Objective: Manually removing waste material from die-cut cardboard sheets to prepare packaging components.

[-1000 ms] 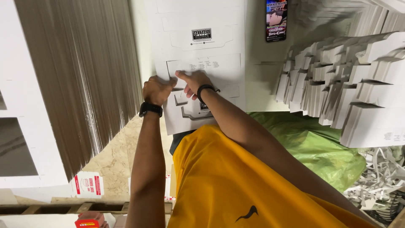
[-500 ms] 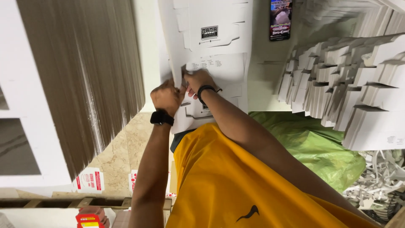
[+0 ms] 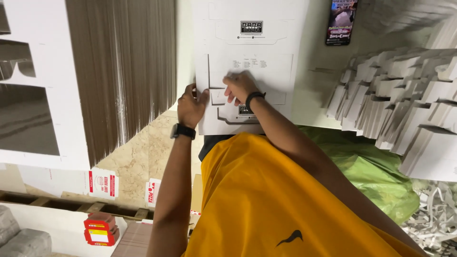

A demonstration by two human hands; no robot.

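A flat white cardboard sheet [image 3: 247, 57], die-cut with printed black marks, lies before the person. The left hand [image 3: 191, 105] grips its left edge; the right hand [image 3: 239, 86] presses on it, fingers bent. Folded boxes [image 3: 404, 100] stack to the right.

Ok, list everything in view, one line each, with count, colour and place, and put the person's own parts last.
flat box blank: one, white with black print, top centre, under both hands
stack of flat cardboard sheets: one, white faces with brown edges, left
folded boxes: many, white, piled at right
phone: one, dark with a lit screen, top right
plastic bag: one, green, lower right
paper trimmings: a heap, white, bottom right corner
small cartons: two, red, stacked at bottom left
yellow shirt: one, bottom centre
left hand: black watch on the wrist, gripping the blank's left edge
right hand: black wristband, pressing on the blank
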